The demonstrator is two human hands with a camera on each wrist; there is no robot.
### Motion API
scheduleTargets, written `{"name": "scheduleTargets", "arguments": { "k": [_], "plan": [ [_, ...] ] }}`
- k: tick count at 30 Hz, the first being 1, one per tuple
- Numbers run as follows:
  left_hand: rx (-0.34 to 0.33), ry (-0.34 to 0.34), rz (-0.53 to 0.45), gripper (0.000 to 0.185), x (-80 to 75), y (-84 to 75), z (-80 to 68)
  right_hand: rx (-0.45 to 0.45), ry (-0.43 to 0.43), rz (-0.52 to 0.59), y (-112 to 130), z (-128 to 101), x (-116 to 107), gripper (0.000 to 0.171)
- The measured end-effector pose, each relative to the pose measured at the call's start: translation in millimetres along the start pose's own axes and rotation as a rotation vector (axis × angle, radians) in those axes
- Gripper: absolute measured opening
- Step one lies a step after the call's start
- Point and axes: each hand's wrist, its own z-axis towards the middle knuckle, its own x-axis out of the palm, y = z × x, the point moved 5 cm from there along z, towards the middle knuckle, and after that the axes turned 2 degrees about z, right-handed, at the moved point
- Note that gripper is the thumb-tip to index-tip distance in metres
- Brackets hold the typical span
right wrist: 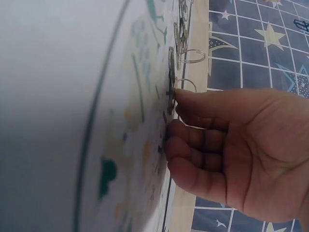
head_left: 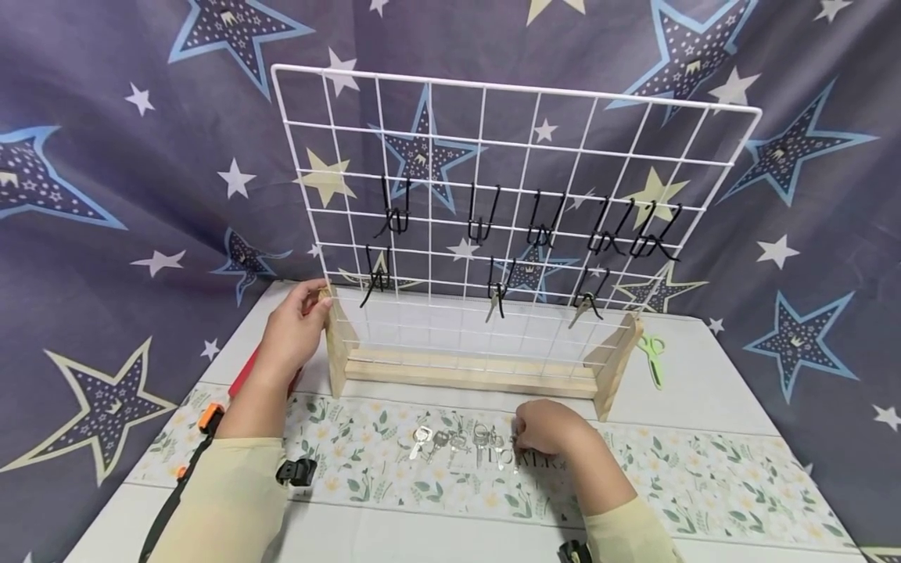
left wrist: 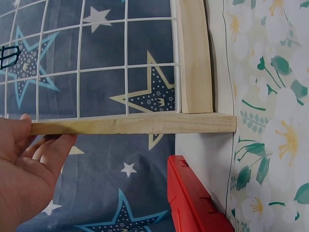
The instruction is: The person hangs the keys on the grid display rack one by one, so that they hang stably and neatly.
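Observation:
My left hand [head_left: 292, 332] holds the upper end of the wooden side piece [left wrist: 120, 124] of a stand, thumb on one face and fingers on the other in the left wrist view. A white wire grid [head_left: 484, 87] rises from this stand, with several black hooks [head_left: 481, 228] on it. Keys hang from two lower hooks. Over the table, my right hand [head_left: 552, 428] is at the right end of a row of silver keys [head_left: 457, 442]. Its thumb and forefinger pinch a key [right wrist: 172, 77] with a ring in the right wrist view, partly hidden by the thumb.
The keys lie on a floral strip [head_left: 338, 461] across the white table. Green scissors [head_left: 655, 363] lie beyond the stand's right side. A red object [left wrist: 193, 198] stands left of the stand, partly behind my left forearm. A star-patterned cloth [head_left: 176, 313] hangs behind.

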Motion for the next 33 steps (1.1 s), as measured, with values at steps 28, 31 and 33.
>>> {"name": "scheduleTargets", "arguments": {
  "k": [28,31,33],
  "plan": [
    [0.004,-0.003,-0.012,0.04,0.8,0.3,-1.7,-0.332,-0.187,0.07,27,-21,-39,0.015],
    [0.007,-0.007,-0.014,0.04,0.8,0.6,-1.4,-0.356,-0.193,0.155,32,-23,-43,0.011],
    [0.009,-0.01,-0.014,0.039,0.9,0.7,-1.0,-0.361,-0.196,0.211,36,-24,-44,0.009]
  ]
}}
